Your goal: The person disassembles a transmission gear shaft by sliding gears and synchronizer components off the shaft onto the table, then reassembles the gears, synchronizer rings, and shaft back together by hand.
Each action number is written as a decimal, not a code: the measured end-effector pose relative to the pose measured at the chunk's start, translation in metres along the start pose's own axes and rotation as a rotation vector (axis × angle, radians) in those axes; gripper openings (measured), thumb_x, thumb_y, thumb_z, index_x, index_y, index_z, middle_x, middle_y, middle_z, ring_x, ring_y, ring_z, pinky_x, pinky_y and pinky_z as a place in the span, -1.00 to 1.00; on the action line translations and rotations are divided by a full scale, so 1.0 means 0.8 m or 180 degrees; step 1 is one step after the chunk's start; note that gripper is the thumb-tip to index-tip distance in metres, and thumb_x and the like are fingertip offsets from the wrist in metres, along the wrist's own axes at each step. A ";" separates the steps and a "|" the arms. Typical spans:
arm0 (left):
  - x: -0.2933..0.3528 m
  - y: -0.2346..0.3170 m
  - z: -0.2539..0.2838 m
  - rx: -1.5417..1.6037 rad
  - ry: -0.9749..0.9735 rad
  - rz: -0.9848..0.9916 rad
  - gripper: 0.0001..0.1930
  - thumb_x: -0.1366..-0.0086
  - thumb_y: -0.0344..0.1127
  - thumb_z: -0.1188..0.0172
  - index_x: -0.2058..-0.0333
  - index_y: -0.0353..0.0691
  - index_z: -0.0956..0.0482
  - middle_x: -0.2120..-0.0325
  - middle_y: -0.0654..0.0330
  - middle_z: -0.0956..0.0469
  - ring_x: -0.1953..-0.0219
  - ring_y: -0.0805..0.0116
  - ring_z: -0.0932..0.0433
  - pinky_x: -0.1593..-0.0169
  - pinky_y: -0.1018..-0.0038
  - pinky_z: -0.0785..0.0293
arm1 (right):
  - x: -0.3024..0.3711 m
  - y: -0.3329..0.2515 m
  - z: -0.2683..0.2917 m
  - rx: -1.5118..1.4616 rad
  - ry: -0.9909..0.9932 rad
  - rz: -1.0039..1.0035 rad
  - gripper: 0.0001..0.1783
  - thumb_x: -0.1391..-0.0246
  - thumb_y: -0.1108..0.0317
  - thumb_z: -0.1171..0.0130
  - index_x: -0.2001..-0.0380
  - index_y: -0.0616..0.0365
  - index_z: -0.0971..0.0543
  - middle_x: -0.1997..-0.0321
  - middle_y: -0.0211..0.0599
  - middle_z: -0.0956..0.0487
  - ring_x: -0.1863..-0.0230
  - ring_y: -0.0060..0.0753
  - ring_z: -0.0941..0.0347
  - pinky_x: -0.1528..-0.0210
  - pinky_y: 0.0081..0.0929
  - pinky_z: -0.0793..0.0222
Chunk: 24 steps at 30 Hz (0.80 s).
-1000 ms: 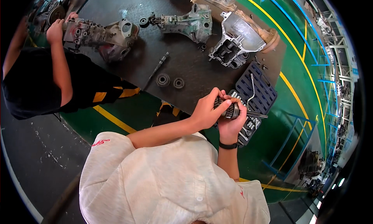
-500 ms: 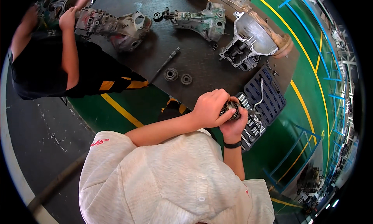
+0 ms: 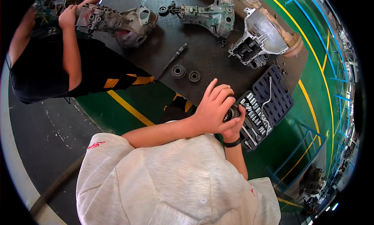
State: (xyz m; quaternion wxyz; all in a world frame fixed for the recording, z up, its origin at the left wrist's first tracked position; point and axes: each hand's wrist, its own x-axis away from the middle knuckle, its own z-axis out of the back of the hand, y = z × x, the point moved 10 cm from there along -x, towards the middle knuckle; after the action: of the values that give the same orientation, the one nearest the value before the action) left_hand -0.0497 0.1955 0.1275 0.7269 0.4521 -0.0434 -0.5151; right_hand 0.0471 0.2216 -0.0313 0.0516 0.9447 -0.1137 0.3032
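Right hand (image 3: 233, 130) clasps a toothed gear (image 3: 232, 113); left hand (image 3: 212, 111), fingers spread, overlaps it; 2 loose gears (image 3: 178, 71) lie on workbench (image 3: 212, 63).

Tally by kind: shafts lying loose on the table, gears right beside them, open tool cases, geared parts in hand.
Loose shaft: 1
Gears beside it: 2
Open tool case: 1
Geared part in the right hand: 1
Total: 5

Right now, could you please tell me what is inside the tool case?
The tool case holds silver sockets and a bent rod. The right hand covers part of the left edge, hiding anything there.
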 end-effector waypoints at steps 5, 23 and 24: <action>0.001 -0.014 0.003 0.0373 -0.0285 0.0040 -0.35 -0.07 0.12 -0.30 0.04 -0.31 -0.47 0.04 -0.03 -0.45 -0.15 -0.07 -0.39 -0.34 -0.17 -0.07 | -0.004 0.006 0.006 -0.0122 0.0288 0.0226 -0.54 -0.12 -0.04 -0.09 0.09 0.08 -0.55 -0.03 -0.20 -0.59 -0.06 -0.21 -0.52 -0.15 -0.21 -0.46; 0.127 -0.606 -0.038 -0.1280 -0.1183 0.2917 -0.65 -0.24 -0.16 -0.25 0.11 -0.26 -0.50 0.10 -0.03 -0.50 -0.01 -0.07 -0.50 -0.03 0.11 -0.48 | -0.042 -0.001 -0.019 -0.0625 -0.0476 0.0340 -0.63 -0.11 0.00 -0.13 0.18 0.03 -0.57 -0.09 -0.24 -0.56 -0.29 -0.02 -0.33 -0.26 0.23 -0.29; 0.126 -0.608 -0.049 -0.1199 -0.1486 0.2767 -0.67 -0.26 -0.16 -0.24 0.13 -0.26 -0.50 0.11 -0.05 -0.51 0.02 -0.11 -0.52 -0.02 0.10 -0.48 | -0.042 -0.005 -0.018 -0.0659 -0.0451 0.0378 -0.63 -0.11 0.00 -0.13 0.18 0.03 -0.57 -0.09 -0.25 -0.55 -0.29 -0.02 -0.33 -0.26 0.22 -0.29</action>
State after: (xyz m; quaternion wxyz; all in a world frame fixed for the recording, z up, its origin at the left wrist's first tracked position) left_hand -0.3271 0.1111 -0.2775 0.9131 0.1271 -0.2943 -0.2519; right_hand 0.0134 0.2343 -0.0395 0.1227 0.9450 -0.2034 0.2250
